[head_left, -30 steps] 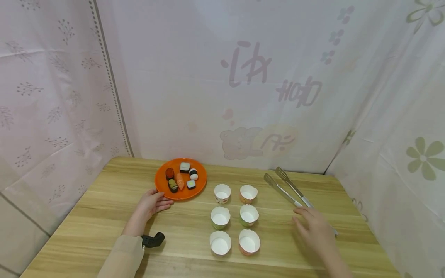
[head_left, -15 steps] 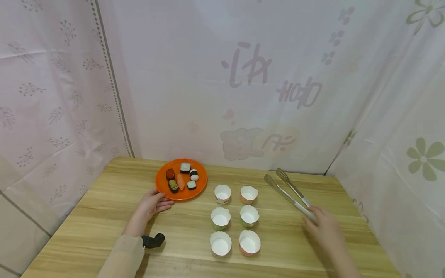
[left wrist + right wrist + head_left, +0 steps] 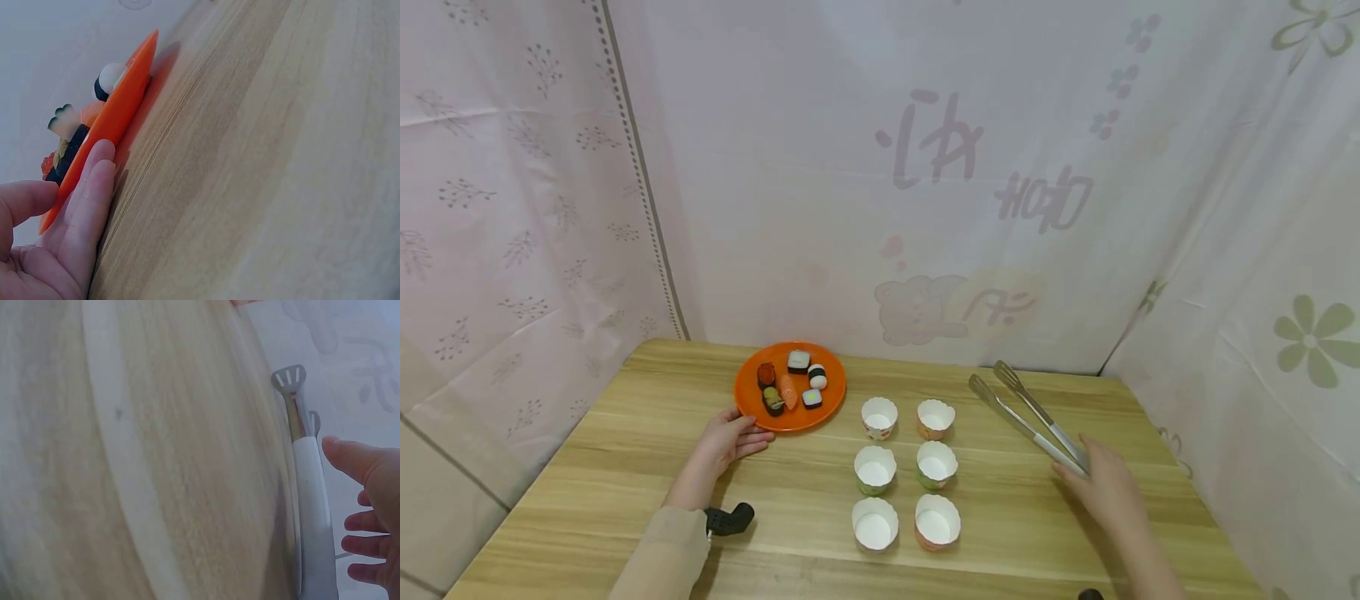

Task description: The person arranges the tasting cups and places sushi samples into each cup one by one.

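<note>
Here's my left hand at the near-left edge of the orange plate, and it has a grasp: thumb over the rim, fingers straight along the underside, pinching it between them. The plate sits at the far left of the table, by the patterned curtain. Six pieces of sushi on it: a salmon-coloured one in the middle, a red-topped one and a greenish-topped one on the left, three white-and-black ones towards the right!

Over to my right hand, round the handle end of the tongs. Released, this one: thumb and fingers spread apart, the thumb tip just beside a pale handle, no grip closed on it. Whether any skin brushes the metal, I can't tell. The tongs lie on the right of the table, arms parted in a narrow V, slotted heads towards the curtain.

And between plate and tongs, six white-lined paper cups, upright, two columns of three.
</note>
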